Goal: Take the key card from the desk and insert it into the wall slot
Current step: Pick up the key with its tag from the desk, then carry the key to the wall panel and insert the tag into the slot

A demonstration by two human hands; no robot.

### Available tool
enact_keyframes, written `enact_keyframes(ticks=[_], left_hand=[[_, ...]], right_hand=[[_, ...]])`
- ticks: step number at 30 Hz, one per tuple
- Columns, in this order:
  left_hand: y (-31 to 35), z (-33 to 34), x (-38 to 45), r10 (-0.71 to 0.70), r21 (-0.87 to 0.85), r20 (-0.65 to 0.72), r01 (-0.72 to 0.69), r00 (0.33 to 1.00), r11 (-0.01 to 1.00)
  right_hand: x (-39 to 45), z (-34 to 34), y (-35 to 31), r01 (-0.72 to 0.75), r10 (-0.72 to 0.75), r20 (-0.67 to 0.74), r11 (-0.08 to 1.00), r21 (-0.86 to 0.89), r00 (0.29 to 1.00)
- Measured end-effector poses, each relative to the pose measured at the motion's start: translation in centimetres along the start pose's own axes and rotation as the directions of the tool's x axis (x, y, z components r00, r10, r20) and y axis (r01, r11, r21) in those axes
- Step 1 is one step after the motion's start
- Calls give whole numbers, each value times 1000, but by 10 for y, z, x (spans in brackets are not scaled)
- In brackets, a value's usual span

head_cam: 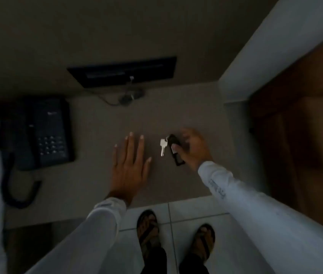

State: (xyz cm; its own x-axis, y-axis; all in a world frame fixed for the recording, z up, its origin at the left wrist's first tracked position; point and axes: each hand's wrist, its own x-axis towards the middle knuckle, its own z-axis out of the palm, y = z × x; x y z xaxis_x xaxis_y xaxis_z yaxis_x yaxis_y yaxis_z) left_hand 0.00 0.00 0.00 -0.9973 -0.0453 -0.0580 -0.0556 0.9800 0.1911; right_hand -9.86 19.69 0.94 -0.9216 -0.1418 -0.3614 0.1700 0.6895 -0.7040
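Two white sleeves [255, 204] reach out over the grey desk [97, 119]. The left hand [129, 167] lies flat on the desk, fingers spread, holding nothing. The right hand [193, 149] curls around a dark key card [175, 150], thumb pressed on top. A small silver key [163, 146] hangs from the card. A black phone [46, 133] sits at the left.

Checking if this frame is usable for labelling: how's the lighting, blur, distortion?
Head view: dim and underexposed, the phone and dark wall panel losing detail; brightest spots are the silver key and white sleeves. Soft throughout, with motion smear on the wooden surface at right. Wide-angle bending at the edges. Right hand on the black key card is readable.
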Motion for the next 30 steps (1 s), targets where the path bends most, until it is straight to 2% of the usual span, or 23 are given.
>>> enact_keyframes(ticks=[4, 7, 14, 16, 20, 24, 27, 30], left_hand=[[-9, 18, 17, 15, 19, 37, -15, 999, 1000], [-10, 22, 18, 20, 20, 63, -22, 998, 1000], [-20, -2, 23, 25, 80, 14, -26, 1000, 996], [-21, -21, 27, 50, 110, -15, -48, 999, 993], [-8, -84, 40, 97, 148, -107, -80, 990, 986], [22, -168, 62, 151, 149, -239, -117, 959, 982], [54, -245, 86, 230, 171, -350, -180, 908, 969], [91, -336, 107, 320, 210, -469, -248, 823, 946]], right_hand=[[27, 11, -2, 39, -36, 41, 997, -74, 998], [33, 15, -3, 38, -37, 50, 999, -30, 998], [27, -3, -20, 111, -104, 82, 990, -82, 991], [21, -15, -31, 139, -136, 50, 988, -67, 989], [1, -64, -74, 154, -148, -75, 985, 82, 986], [-17, -139, -131, 221, -195, -243, 971, 88, 950], [-32, -209, -187, 320, -266, -338, 941, 112, 902], [-62, -287, -251, 409, -321, -462, 907, 102, 827]])
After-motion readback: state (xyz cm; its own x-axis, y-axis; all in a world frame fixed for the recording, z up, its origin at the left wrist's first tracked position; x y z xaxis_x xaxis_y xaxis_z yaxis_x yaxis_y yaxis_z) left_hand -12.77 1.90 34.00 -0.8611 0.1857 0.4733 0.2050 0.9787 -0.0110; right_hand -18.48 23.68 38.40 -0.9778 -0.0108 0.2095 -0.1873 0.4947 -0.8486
